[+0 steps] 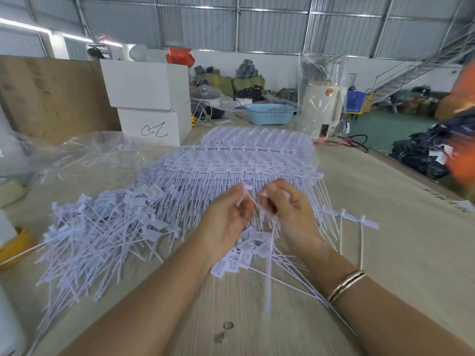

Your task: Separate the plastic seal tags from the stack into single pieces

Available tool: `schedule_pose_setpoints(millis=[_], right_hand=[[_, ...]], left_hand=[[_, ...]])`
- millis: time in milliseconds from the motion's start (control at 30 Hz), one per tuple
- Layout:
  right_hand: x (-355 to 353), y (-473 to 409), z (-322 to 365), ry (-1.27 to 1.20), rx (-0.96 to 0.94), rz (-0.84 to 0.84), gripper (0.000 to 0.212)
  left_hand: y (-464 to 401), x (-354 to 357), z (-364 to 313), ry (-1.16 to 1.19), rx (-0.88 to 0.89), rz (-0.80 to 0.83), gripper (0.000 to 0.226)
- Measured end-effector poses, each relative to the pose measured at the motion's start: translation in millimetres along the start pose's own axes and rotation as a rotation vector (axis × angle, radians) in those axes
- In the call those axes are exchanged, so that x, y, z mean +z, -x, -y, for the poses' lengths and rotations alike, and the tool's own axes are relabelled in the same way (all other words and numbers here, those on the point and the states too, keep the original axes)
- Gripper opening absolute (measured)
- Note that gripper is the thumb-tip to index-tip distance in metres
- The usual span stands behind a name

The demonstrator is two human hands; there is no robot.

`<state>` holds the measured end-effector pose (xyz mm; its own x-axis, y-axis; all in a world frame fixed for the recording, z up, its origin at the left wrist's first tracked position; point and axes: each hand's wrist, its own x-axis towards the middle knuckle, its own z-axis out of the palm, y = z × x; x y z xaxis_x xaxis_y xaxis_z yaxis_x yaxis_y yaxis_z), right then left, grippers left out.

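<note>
Nearest, two bare forearms reach in from the bottom edge over a pale wooden table (385, 201), the right one wearing gold bangles (345, 285). Just beyond, the left hand (226, 217) and right hand (288, 211) meet near the middle of the view, fingers curled, each pinching white plastic seal tags; a blurred tag (268, 268) hangs down from between them toward six o'clock, so how many pieces each hand holds cannot be told. Under the wrists lies a small cluster of loose tags (241, 255), label ends up. At about nine o'clock from the hands spreads a big pile of single tags (102, 235), their thin tails crossing every way. At three o'clock, a few joined tags (359, 219) lie flat on the wood, apart from the rest. Directly behind the hands, at twelve o'clock, sits the stack (244, 158) of still-joined tag sheets, tails pointing toward the person. Farther off at eleven o'clock stand two white boxes (151, 104), one on the other, beside crumpled clear plastic (84, 152). Past the stack, a light blue basket (270, 113) rests at the table's far end.
</note>
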<state>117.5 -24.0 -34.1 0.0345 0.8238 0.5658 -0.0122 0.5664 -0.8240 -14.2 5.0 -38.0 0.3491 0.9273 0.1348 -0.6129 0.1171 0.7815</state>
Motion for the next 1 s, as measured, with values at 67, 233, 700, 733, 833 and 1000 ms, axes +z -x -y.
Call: schedule_pose_setpoints(millis=[67,233,700,733,833,1000], right_hand=[[-7,-4,0,0.016,-0.041,-0.038,0.032],[-29,-5,-8,0.277,0.074,0.170,0.032],[-36,-11,33,1.048,0.499,0.366,0.071],[-33,-7,39,1.146,0.592,0.459,0.084],[-14,5,48,1.404,0.651,0.648,0.086],[16,19,42,1.628,0.484,0.746,0.085]], left_hand=[[-3,-7,-8,0.111,0.031,-0.044,0.011],[-2,-21,-24,-0.484,0.163,-0.009,0.039],[-2,-43,-20,-1.478,0.128,0.197,0.050],[-2,-44,-19,-1.565,0.165,0.161,0.051],[-2,-44,-20,-1.667,0.264,0.044,0.053],[-2,-41,-20,-1.670,0.303,-0.108,0.059]])
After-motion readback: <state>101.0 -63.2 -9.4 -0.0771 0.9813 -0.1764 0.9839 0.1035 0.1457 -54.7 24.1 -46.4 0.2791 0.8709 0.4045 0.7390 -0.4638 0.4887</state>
